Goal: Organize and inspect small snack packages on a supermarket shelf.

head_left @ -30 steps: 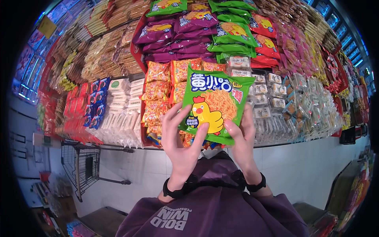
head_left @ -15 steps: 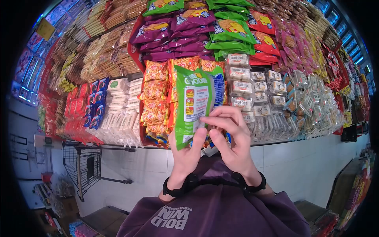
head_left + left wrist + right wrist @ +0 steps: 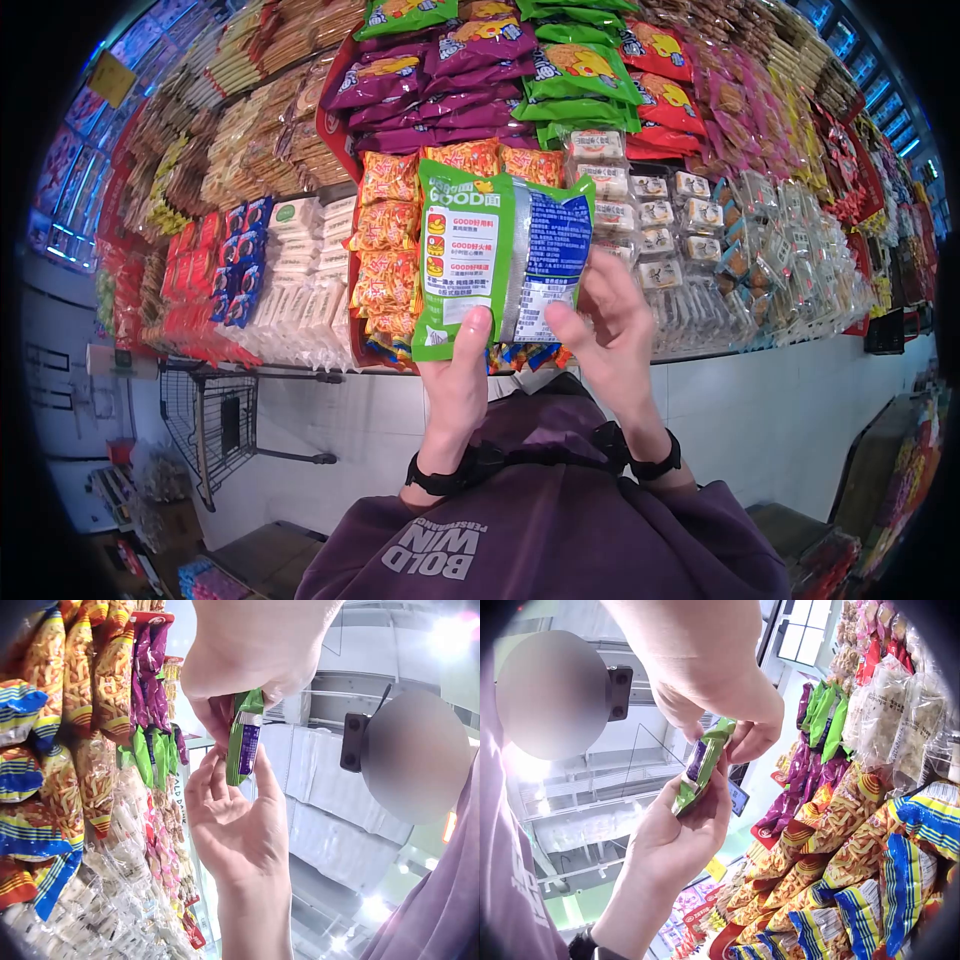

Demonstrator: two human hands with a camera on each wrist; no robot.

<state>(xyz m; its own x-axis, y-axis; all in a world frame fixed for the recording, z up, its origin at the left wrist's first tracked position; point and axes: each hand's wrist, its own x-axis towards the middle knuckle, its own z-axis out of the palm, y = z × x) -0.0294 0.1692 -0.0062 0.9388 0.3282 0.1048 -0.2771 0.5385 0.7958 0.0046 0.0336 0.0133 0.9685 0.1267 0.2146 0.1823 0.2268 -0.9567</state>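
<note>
A green bag of noodle snack (image 3: 462, 300) is held up in front of the chest, its printed back facing the head camera. A white panel, a silvery seam and a blue text panel show on it. At its lower left edge the left hand (image 3: 455, 385) grips it, thumb across the front and fingers hidden behind. My right hand (image 3: 618, 335) pinches the lower right edge, thumb over the blue panel. In the left wrist view the bag (image 3: 244, 746) appears edge-on between both hands. The right wrist view also shows the bag (image 3: 702, 765) narrow, held from both sides.
Behind the bag, a sloped display holds orange snack packets (image 3: 385, 225), purple bags (image 3: 385, 85), green bags (image 3: 580, 75) and red bags (image 3: 660, 100). White-wrapped packs (image 3: 300, 250) lie to the left, clear-wrapped packs (image 3: 780, 250) to the right. A shopping cart (image 3: 205, 425) stands at lower left.
The bag has been turned over: its chick-picture front faced the head camera first, then it was swung at an angle, now its back shows. The right hand let go during the turn and grips it again.
</note>
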